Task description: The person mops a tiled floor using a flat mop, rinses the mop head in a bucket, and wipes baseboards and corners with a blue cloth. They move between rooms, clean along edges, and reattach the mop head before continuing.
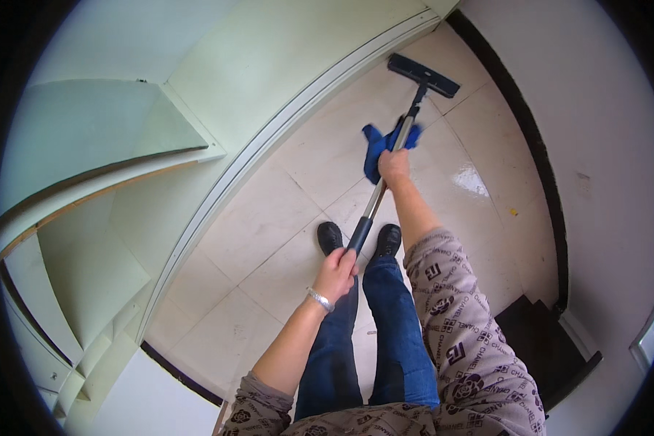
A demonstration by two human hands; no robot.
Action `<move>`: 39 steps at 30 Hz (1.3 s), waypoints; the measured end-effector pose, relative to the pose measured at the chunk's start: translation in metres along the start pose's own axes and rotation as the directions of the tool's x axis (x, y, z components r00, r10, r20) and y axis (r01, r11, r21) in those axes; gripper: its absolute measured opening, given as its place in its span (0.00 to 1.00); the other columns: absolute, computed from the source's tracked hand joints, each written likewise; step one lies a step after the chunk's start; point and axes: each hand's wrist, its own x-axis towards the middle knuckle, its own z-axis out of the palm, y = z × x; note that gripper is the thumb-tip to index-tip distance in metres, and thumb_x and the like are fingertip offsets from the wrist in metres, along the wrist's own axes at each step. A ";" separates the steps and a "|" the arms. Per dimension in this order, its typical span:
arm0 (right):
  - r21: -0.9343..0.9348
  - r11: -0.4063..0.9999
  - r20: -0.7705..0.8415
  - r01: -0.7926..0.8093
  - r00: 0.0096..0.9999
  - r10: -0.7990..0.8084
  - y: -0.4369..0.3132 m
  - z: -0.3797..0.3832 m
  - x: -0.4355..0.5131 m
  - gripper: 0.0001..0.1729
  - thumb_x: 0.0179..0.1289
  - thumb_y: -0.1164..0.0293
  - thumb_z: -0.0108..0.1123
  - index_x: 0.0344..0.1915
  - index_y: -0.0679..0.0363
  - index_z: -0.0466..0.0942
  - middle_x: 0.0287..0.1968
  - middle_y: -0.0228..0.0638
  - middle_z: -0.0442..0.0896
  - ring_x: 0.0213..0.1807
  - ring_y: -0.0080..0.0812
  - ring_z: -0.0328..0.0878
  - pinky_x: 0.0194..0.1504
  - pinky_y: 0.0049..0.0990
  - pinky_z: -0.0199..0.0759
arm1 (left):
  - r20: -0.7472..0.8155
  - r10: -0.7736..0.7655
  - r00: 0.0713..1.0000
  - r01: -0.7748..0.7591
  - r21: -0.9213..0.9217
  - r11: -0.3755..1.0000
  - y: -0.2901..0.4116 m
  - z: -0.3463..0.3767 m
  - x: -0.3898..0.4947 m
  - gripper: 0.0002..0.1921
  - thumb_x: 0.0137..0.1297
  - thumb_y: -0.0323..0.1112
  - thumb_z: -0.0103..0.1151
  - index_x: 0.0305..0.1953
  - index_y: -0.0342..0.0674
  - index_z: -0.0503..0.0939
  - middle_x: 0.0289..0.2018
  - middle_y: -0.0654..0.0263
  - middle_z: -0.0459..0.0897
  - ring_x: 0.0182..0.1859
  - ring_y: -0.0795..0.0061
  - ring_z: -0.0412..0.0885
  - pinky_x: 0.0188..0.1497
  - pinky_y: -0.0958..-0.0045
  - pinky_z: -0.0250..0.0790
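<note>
A mop with a flat, dark rectangular head [424,75] stretches out ahead of me over the tiled floor [283,218]. My left hand [335,276], with a silver band at its wrist, is wrapped around the black grip [359,235] at the near end. Farther up, my right hand [394,166] grasps the metal pole [403,136]. A blue cloth or glove [375,151] shows beside and behind the pole at my right hand; whether it is held or lies on the floor, I cannot tell. The head's underside is hidden.
On the left stands a pale cabinet with shelves [87,272], edged by a sliding-door track [283,131]. A dark baseboard [534,147] runs along the right wall. A dark piece of furniture [545,338] is at lower right. A small yellow scrap [513,212] lies on the floor.
</note>
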 end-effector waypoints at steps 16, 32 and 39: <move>-0.369 0.929 0.646 0.007 0.720 0.252 0.109 0.085 -0.355 0.17 0.55 0.66 0.44 0.41 0.66 0.58 0.37 0.59 0.74 0.42 0.57 0.71 0.45 0.44 0.64 | -0.326 -0.496 0.805 0.181 -0.661 0.728 -0.184 -0.026 -0.294 0.15 0.62 0.47 0.45 0.41 0.42 0.67 0.19 0.69 0.67 0.11 0.83 0.55 0.12 0.81 0.47; -0.330 0.933 0.268 0.146 0.962 -0.056 0.147 0.108 -0.267 0.18 0.54 0.64 0.47 0.38 0.68 0.63 0.32 0.55 0.74 0.38 0.51 0.73 0.40 0.41 0.67 | -0.208 -0.234 0.950 0.147 -0.364 0.920 -0.241 -0.102 -0.195 0.14 0.62 0.46 0.44 0.35 0.41 0.68 0.15 0.72 0.64 0.09 0.87 0.55 0.09 0.83 0.45; -0.331 0.932 0.376 -0.149 0.885 0.275 0.273 0.140 -0.506 0.21 0.54 0.61 0.49 0.40 0.66 0.59 0.38 0.59 0.73 0.42 0.55 0.71 0.45 0.41 0.65 | -0.365 -0.208 0.908 0.245 0.058 0.968 -0.353 -0.174 -0.391 0.12 0.62 0.43 0.42 0.34 0.41 0.69 0.14 0.72 0.66 0.13 0.84 0.60 0.12 0.81 0.52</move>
